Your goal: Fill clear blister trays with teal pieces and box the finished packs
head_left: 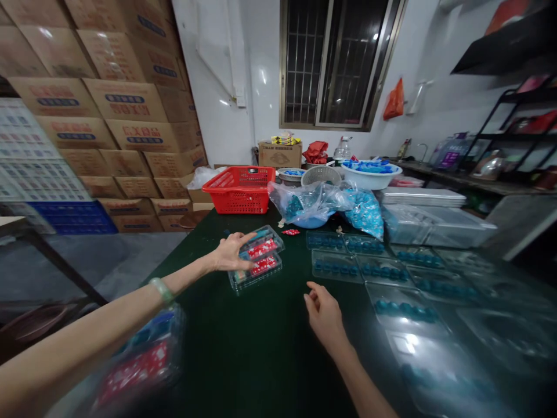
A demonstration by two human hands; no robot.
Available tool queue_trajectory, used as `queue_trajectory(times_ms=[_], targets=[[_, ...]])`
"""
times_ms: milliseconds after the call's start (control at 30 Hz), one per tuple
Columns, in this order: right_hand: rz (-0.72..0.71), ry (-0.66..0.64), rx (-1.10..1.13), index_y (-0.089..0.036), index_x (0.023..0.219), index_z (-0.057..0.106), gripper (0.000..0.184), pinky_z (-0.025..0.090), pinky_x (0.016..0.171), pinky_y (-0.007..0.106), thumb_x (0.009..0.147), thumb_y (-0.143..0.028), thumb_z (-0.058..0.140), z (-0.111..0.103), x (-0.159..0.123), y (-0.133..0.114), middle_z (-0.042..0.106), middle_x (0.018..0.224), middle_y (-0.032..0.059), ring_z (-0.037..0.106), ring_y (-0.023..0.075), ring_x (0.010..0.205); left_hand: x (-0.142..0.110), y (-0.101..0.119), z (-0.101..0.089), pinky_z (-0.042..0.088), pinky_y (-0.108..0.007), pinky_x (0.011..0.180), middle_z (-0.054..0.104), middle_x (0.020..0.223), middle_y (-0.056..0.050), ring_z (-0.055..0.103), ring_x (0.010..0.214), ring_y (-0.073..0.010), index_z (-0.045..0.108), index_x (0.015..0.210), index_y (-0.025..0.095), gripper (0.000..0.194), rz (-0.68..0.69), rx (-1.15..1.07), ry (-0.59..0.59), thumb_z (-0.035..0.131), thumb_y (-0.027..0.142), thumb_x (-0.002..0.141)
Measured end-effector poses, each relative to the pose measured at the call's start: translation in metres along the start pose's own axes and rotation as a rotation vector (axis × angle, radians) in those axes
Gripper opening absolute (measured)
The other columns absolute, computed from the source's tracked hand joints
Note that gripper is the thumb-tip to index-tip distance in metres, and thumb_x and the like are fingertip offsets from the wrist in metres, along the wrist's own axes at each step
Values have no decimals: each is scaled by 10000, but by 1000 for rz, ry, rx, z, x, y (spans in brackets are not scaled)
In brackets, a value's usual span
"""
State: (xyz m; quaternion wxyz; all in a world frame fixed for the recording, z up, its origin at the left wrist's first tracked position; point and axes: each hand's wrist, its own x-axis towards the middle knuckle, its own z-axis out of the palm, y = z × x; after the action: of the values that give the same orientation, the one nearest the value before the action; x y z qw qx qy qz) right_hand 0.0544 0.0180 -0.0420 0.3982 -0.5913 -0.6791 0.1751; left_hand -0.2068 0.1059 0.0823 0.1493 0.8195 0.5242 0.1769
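My left hand [230, 252] reaches across the table, its thumb and fingers gripping the left end of a clear plastic box [262, 248] with a red-and-white packet and blue pieces inside. A similar clear box [263, 267] lies against it on the near side, partly under my thumb. A small red packet [290, 232] lies just beyond them. My right hand [324, 316] hovers over the table with loosely bent fingers; a gap shows between thumb and forefinger, and nothing is in it.
Clear trays with blue round pieces [335, 265] cover the right side. Blurred filled boxes [134, 368] stand near left. Behind are a red basket [239, 188], a plastic bag [308, 200], a white basin [369, 177] and stacked clear containers [439, 223]. Cartons [126, 101] rise at left.
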Motion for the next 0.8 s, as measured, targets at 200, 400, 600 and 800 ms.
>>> queue_trajectory(times_ms=[200,400,600,800], targets=[[203,149,-423,-217,1084,534,280,435,612,217,860,-253,369,-20,15,2,555,1003,39,590,114,761,-67,49,37,288,-517,920,377,1192,-132,401,1050,-343,292,1340,276,1010,315,268,-203,712,442,437],[252,53,-686,-206,1059,571,293,410,601,278,812,-230,415,-38,37,20,505,1067,99,572,200,839,-96,74,72,245,-607,917,345,1271,-179,356,1123,-412,233,1364,278,1146,312,251,-462,741,542,372],[72,-101,-848,-172,910,627,231,376,612,265,778,-127,442,-45,44,27,556,913,103,549,201,838,-93,80,27,140,-637,963,203,1413,-170,163,1273,-397,208,1378,244,1000,170,80,-310,655,622,568],[-173,-114,-896,-154,869,585,202,313,544,250,817,-94,399,-34,26,19,556,883,84,547,155,749,-148,84,14,357,-391,959,478,1238,-39,440,1121,-263,476,1222,265,480,46,-350,115,583,349,762]])
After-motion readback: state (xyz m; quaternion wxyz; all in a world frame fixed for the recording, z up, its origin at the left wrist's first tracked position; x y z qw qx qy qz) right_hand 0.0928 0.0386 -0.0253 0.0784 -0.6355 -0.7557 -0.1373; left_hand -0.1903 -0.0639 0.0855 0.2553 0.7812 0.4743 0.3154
